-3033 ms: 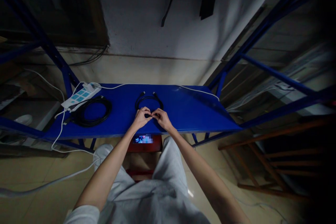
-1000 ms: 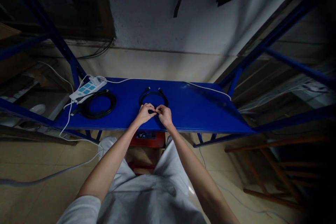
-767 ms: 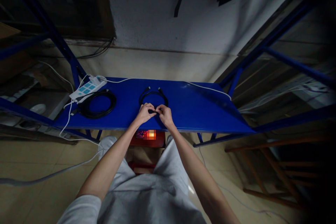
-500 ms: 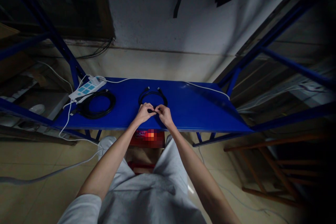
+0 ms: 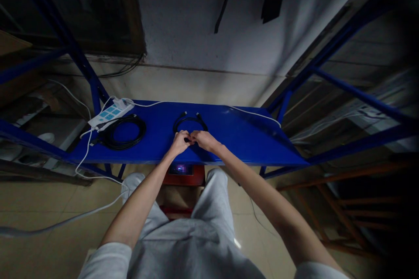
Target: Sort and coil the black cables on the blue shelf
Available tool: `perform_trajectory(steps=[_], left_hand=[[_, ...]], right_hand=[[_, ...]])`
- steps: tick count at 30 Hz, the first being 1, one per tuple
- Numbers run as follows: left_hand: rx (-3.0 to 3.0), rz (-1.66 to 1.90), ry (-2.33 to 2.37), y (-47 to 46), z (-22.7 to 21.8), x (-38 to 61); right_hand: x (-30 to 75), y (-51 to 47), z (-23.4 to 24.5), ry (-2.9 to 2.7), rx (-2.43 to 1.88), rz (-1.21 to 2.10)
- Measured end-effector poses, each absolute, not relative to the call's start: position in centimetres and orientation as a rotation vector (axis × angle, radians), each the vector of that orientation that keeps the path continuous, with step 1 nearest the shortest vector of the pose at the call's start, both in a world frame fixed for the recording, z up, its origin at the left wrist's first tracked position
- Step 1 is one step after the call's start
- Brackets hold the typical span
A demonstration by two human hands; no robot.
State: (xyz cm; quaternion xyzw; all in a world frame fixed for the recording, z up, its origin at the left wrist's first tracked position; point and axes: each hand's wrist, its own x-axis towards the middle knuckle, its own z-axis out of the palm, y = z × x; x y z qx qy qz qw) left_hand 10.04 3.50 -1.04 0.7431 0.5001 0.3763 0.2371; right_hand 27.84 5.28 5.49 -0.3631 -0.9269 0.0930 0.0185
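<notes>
A short black cable (image 5: pixel 193 118) lies looped on the blue shelf (image 5: pixel 235 139), its two plug ends pointing away from me. My left hand (image 5: pixel 181 141) is closed on the near side of the loop, with thumb and fingers pinched on it. Against it, my right hand (image 5: pixel 202 138) is closed at the same part of the cable, its knuckles turned upward. The fingertips of both hands meet there, and they hide that stretch of cable. Whether a tie is between the fingers is too small to tell.
Left on the shelf, a coiled black cable (image 5: pixel 123 143) lies beside a white power strip (image 5: pixel 109 112) with blue sockets. A white cord (image 5: pixel 253 114) runs along the back edge. Blue frame posts rise at both sides. Below the shelf front is a red stool (image 5: pixel 196 176).
My right hand has turned over, its forearm swinging out to the right and its fingers moving closer to the left hand. My left hand stays at the loop. The view has shifted slightly.
</notes>
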Motion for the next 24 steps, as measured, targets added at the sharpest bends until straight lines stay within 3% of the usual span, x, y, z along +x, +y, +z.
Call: perform_trajectory(steps=[9, 19, 24], left_hand=[[2.124, 0.978, 1.393, 3.8, -1.1, 10.0], [2.142, 0.953, 1.365, 3.7, -1.0, 9.8], [2.132, 0.980, 1.363, 3.9, -1.5, 9.8]], right_hand=[[26.9, 4.5, 8.3, -3.286, -0.737, -0.381], [26.9, 4.9, 8.8, -3.414, -0.355, -0.627], [25.8, 4.8, 8.5, -3.430, -0.383, -0.651]])
